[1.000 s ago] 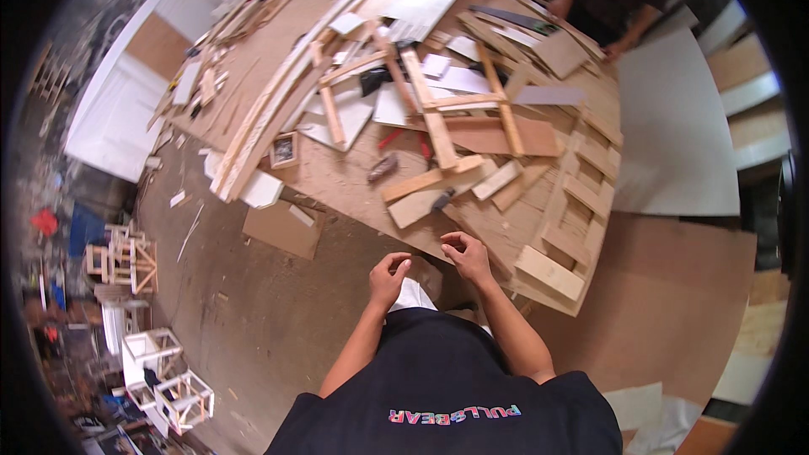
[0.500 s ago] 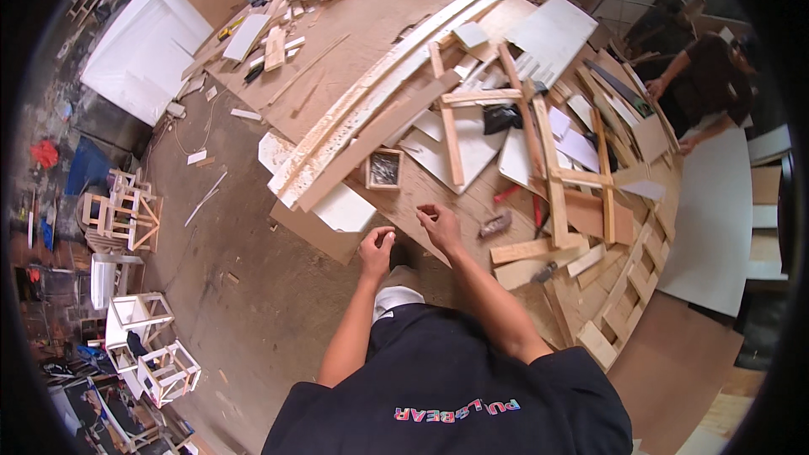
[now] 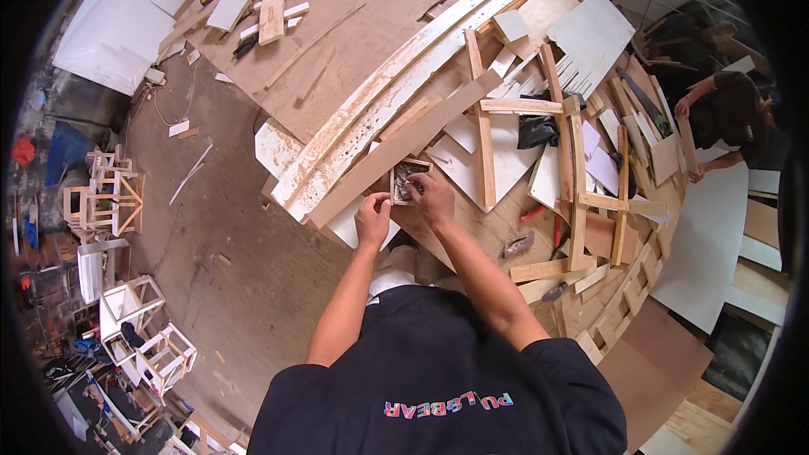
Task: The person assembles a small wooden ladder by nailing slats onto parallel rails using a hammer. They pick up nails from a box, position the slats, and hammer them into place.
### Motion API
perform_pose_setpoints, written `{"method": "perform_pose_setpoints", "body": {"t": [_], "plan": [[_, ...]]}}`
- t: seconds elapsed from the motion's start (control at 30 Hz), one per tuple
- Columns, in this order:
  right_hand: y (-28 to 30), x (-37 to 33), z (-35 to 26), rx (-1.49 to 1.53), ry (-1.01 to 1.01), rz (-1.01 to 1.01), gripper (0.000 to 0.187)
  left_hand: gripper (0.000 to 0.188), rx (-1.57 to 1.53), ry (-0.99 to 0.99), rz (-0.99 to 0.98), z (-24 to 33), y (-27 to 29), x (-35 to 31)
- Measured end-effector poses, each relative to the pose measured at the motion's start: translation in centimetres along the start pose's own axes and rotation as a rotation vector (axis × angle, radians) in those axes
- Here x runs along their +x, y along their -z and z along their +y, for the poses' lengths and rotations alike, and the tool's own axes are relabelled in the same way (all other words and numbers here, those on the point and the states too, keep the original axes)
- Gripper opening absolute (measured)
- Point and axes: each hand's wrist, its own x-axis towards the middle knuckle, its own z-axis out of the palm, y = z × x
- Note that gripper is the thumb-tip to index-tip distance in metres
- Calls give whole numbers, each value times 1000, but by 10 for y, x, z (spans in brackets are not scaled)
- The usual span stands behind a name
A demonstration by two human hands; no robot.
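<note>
A small square wooden box (image 3: pixel 399 195) sits near the table's front edge, its inside filled with small, thin, dark metal pieces that look like nails. My right hand (image 3: pixel 433 200) reaches into it, fingers bent and drawn together over the contents; whatever they pinch is hidden. Close to the box's left side, my left hand (image 3: pixel 372 219) is raised with fingers curled and thumb pressed to them. Anything held in it is too small to make out.
Long white-and-brown boards (image 3: pixel 371 93) lie across the table behind the box. An H-shaped wooden frame (image 3: pixel 522 107), a black plastic bag (image 3: pixel 537 130), red-handled pliers (image 3: pixel 556 232) and offcuts lie right. Another person (image 3: pixel 733 118) handles a board at far right. Small frames (image 3: pixel 164 362) stand on the floor, left.
Both hands have moved forward to the box; my right hand has gone into it. My view has shifted, and the other person now holds up a narrow board.
</note>
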Motion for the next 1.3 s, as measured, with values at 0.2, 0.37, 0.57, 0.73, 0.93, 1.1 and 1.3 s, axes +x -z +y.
{"method": "perform_pose_setpoints", "body": {"t": [0.2, 0.37, 0.57, 0.73, 0.93, 1.1, 1.3], "plan": [[-8, 11, -12, -139, 7, -83, 20, 20, -11, 55, -56, -12, -2, 11], [-12, 19, -15, -192, -106, -61, 22, 20, 38, 31, -72, -1, 0, 13], [-13, 38, -37, -326, -310, -185, 25, 19, 3, 37, -76, -2, 1, 14], [-11, 53, -44, -369, -490, -266, 19, 19, 37, 13, -86, 1, 3, 17], [6, 45, -37, -258, -417, -261, 24, 19, 22, 84, -110, -5, 4, 19], [-4, 35, -14, -81, -217, -94, 20, 17, -9, 75, -118, -6, 4, 21], [-6, 26, -8, -182, 77, -186, 16, 20, -9, 48, -99, -12, 1, 23]]}}
